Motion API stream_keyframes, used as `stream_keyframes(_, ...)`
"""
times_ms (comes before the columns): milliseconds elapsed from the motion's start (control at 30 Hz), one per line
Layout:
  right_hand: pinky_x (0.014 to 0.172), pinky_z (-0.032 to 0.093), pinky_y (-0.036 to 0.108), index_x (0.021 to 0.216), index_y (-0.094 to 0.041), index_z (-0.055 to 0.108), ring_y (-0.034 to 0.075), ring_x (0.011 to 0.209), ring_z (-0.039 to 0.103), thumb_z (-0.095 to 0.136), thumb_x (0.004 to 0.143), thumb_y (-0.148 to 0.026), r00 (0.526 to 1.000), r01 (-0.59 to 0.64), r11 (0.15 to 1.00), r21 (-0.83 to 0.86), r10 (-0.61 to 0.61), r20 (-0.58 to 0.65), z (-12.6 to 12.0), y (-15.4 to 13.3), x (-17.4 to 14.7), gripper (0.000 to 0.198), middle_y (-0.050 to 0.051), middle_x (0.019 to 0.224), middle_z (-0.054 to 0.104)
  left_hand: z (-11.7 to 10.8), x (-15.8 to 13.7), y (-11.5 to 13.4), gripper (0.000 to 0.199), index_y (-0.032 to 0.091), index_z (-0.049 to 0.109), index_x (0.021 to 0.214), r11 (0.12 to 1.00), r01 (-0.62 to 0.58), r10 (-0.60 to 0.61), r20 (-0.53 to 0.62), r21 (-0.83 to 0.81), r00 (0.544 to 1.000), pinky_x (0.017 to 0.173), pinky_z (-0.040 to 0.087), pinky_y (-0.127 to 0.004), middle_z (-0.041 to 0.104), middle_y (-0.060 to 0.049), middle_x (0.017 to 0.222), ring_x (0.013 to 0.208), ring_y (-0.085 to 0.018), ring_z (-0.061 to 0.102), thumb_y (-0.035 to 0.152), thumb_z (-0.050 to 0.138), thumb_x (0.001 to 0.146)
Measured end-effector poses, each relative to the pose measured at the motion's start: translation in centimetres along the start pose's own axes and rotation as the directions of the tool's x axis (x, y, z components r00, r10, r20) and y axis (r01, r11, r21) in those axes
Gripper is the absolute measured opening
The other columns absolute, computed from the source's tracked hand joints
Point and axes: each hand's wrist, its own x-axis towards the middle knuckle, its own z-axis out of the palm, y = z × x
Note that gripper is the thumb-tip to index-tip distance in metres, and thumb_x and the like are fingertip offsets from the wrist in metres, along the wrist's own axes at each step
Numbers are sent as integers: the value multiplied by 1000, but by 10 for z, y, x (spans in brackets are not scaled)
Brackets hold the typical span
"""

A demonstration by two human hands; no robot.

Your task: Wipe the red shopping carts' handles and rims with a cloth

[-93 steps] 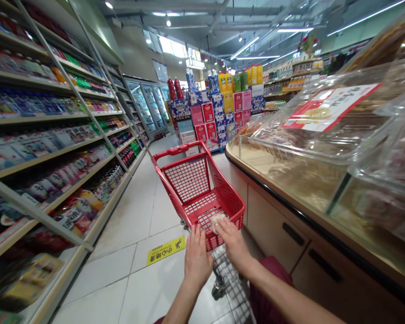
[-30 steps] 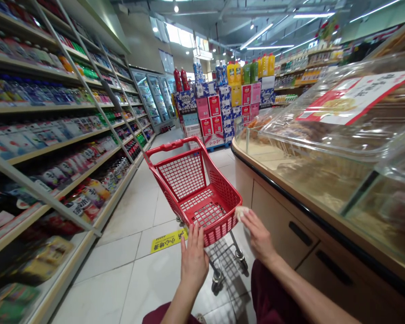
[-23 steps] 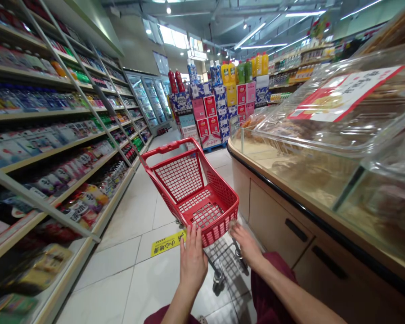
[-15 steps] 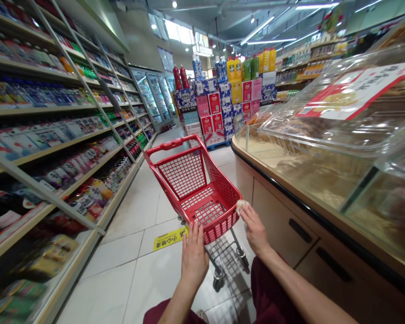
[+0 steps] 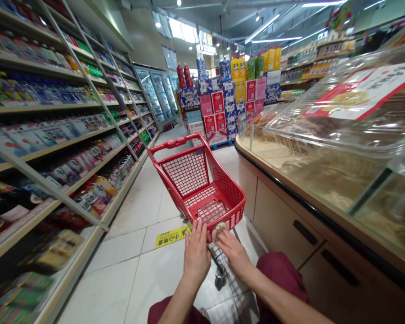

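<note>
A red plastic shopping cart (image 5: 227,180) with a mesh basket stands in the aisle before me, its handle at the far end. My left hand (image 5: 198,249) rests on the basket's near rim with fingers stretched out and nothing in them. My right hand (image 5: 233,252) presses a crumpled whitish cloth (image 5: 219,230) against the outside of the near basket wall, just right of my left hand. A caster wheel (image 5: 220,281) shows below the hands. The inner side of my right fingers is hidden.
Shelves of bottles (image 5: 67,130) line the left side. A wooden display counter (image 5: 276,202) with clear plastic food packs (image 5: 351,99) runs along the right. Stacked drink cartons (image 5: 219,108) stand ahead, glass-door fridges (image 5: 157,94) beyond. A yellow floor sign (image 5: 172,237) lies left of the cart.
My right hand has moved left with the cloth, from the basket's right corner to the middle of the near wall. My left hand stays at the rim.
</note>
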Motion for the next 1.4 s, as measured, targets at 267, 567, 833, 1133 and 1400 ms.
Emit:
stream_keyframes(267,93,41,44,113,-16,55,21,121,37,37,83,-8,998,-20,1000,8,19,67,-7,-7,-3,36,10,117,56,-2,-1,3,67,11,34,127,1000,23,-22,-16,19,1000,103,25,-45,30,-11,139,130,-21,17,0,38,62)
stream_keyframes(567,97,36,46,118,-20,51,20,123,34,35,83,-7,996,-62,998,-3,62,-71,-44,4,23,41,8,121,53,1,-3,2,67,12,31,129,997,6,-4,-28,75,1000,104,20,-50,28,-9,140,130,-21,17,3,39,63)
stream_keyframes(833,94,36,44,123,-20,47,23,121,37,40,81,-9,979,-103,981,-164,129,157,-4,6,49,43,9,126,48,2,0,1,67,16,32,129,995,-7,11,-37,95,999,104,18,-51,33,-8,137,129,-22,20,6,42,64)
stream_keyframes(1133,98,33,43,123,-20,46,21,121,37,37,81,-7,951,-305,941,-145,294,-95,-30,52,82,45,9,125,49,-4,10,1,57,13,41,122,996,-1,6,-51,94,999,105,16,-52,38,-9,134,128,-24,24,8,41,66)
stream_keyframes(1400,94,34,48,111,-27,56,25,121,37,42,84,-12,970,-133,961,-241,176,168,-12,48,62,34,6,123,52,-1,20,6,61,13,37,127,996,-13,9,42,90,999,105,18,-49,42,-9,131,126,-23,28,10,39,66)
